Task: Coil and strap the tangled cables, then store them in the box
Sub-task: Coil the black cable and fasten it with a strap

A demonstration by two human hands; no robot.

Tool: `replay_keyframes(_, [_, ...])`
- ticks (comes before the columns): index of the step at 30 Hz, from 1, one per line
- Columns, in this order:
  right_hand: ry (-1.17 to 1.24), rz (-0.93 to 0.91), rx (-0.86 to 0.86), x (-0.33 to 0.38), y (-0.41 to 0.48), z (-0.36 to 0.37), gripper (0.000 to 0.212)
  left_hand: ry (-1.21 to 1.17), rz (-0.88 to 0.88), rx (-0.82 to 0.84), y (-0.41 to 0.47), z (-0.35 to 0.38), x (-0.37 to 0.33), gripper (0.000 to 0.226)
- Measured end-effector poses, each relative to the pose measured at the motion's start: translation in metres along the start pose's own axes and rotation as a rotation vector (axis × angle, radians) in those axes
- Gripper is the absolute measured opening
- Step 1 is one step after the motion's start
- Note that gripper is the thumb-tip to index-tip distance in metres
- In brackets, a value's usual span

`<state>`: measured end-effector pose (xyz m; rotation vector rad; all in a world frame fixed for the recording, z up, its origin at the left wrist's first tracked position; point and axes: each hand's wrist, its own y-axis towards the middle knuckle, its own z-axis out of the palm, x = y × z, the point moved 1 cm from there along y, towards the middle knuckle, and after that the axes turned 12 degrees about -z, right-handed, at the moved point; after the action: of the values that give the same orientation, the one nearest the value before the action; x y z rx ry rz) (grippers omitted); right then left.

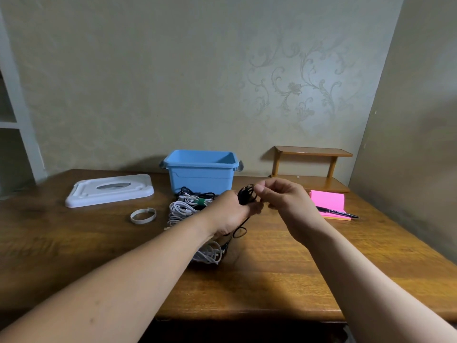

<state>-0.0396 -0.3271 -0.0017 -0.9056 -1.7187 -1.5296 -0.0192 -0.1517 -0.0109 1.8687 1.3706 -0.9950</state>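
A small coil of black cable (pixel 245 194) is held above the table between both hands. My left hand (pixel 231 214) grips the coil from below, and its loose end (pixel 239 231) hangs down in a loop. My right hand (pixel 279 196) pinches the top of the coil with thumb and fingers. Under my left forearm lies a pile of tangled white cables (pixel 181 209), with one bundle bound by a green strap (pixel 201 201) and some black cable behind it. The open blue box (pixel 200 177) stands at the back of the table.
The white box lid (pixel 108 190) lies at the left. A loose white strap ring (pixel 143 215) sits near the cable pile. At the right, a pen (pixel 337 212) rests on a pink notepad (pixel 327 203), and a small wooden shelf (pixel 312 167) stands behind them.
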Motion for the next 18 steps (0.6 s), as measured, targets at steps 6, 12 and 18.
replay_keyframes(6, [-0.077, 0.042, 0.117, -0.016, -0.008, -0.002, 0.031, -0.609, -0.029, 0.055, 0.005, -0.013, -0.007, 0.035])
replay_keyframes(12, [-0.555, 0.003, 0.327, -0.036, -0.014, 0.008, 0.007, -0.796, -0.053, -0.006, 0.009, -0.037, -0.012, 0.03])
replay_keyframes(18, [-0.694, -0.059, 0.301, -0.01, 0.002, 0.003, 0.012, -0.045, -0.066, 0.053, 0.003, -0.043, 0.006, 0.029])
